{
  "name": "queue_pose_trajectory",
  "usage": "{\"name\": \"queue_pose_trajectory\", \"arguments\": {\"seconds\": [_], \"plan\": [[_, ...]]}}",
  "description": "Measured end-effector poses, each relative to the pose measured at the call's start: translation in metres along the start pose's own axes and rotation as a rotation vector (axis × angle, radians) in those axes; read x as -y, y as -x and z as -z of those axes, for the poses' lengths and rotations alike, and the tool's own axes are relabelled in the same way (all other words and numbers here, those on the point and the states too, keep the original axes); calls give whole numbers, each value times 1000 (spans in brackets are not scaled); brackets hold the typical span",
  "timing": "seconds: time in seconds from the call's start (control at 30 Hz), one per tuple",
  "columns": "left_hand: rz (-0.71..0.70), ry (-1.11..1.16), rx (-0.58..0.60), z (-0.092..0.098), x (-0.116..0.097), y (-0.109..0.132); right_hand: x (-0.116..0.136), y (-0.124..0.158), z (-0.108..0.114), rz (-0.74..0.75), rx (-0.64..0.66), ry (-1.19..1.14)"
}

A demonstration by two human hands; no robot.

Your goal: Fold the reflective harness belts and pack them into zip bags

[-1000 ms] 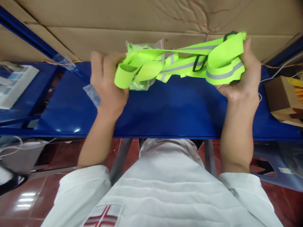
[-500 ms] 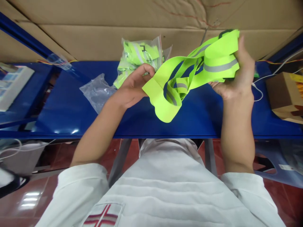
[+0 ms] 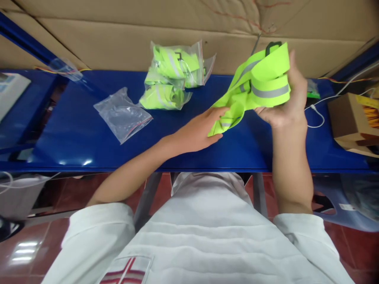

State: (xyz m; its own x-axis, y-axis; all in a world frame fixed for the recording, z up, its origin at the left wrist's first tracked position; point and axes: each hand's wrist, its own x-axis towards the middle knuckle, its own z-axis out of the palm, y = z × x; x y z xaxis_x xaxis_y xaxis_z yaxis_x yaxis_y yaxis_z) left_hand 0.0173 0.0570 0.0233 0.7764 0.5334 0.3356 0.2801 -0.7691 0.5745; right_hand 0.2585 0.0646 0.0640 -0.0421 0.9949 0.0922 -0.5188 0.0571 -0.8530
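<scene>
Glossy blue surface (image 3: 183,157) over a red tiled floor (image 3: 50,244). Left hand (image 3: 195,132) at the lower loops of a neon strap (image 3: 269,85), thumb and fingers either side; can't tell if clamped. Right hand (image 3: 291,102): fingers clamped on its folded upper end, above the surface. Since last frame, left hand moved toward right, uncovering the clear bag (image 3: 120,114). Strap: flat, gray-striped, black buckle (image 3: 272,48). Bag crinkled, flattish. Cardboard box (image 3: 345,118) right; bagged neon straps (image 3: 161,96) behind; brown creased panel (image 3: 118,43) at back.
</scene>
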Motion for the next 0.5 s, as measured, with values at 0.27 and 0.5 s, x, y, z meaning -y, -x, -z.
{"name": "queue_pose_trajectory", "arguments": {"seconds": [0.27,0.5], "plan": [[97,-522,-49,-3,-1,4,14,-9,26,6,-78,-169],[117,-100,-676,22,-10,35,18,-17,41,152,-133,-179]]}}
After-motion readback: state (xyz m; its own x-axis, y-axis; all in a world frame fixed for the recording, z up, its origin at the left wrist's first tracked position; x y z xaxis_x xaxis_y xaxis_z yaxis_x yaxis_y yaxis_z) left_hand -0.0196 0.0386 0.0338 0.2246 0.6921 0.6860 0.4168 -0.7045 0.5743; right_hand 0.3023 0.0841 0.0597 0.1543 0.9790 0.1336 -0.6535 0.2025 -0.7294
